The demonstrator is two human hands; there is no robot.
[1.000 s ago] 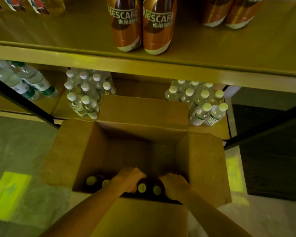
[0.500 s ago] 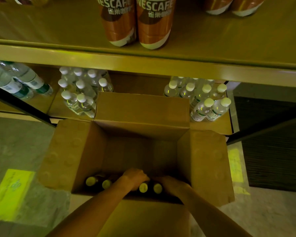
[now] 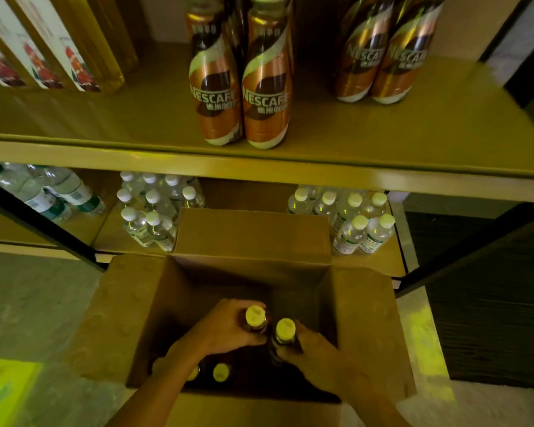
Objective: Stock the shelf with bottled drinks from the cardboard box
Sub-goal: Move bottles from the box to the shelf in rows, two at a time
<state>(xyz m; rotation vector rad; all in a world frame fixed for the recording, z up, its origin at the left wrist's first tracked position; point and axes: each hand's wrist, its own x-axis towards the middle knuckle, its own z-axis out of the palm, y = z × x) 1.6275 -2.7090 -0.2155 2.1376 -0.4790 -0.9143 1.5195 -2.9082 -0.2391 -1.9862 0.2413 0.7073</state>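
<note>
Shelf (image 3: pixel 259 177) unit fills the top half of view, two tiers visible. Cardboard box (image 3: pixel 121 318) sits on the floor right in front of the shelf, flaps folded out, far flap leaning against the lower tier. Above the box, on the upper tier: two pairs of Nescafe bottles (image 3: pixel 265 87), one pair centred over the box, the second pair (image 3: pixel 386 53) up and right of it; flat cartons (image 3: pixel 43 47) with red print stand up and left of the box. Lower tier, just behind the box: white-capped water bottles (image 3: pixel 148 211) in a cluster off its left rear corner, another cluster (image 3: pixel 358 223) off its right rear corner, bigger green-labelled water bottles (image 3: pixel 59 192) further left. Yellow-green sheet (image 3: pixel 7 392) on the floor left of the box. Both forearms reach into the box from the near side. Left hand (image 3: pixel 225 328), fingers curled around the neck of a dark bottle with a yellow cap (image 3: pixel 255 315), held upright, cap above the box's dark interior. Right hand (image 3: pixel 315 352), fingers wrapped on a second yellow-capped bottle (image 3: pixel 285 329), just beside the first, near touching. More yellow caps (image 3: pixel 221 371) show low in the box's near-left part, under the left forearm; exact count unclear in the dark.
</note>
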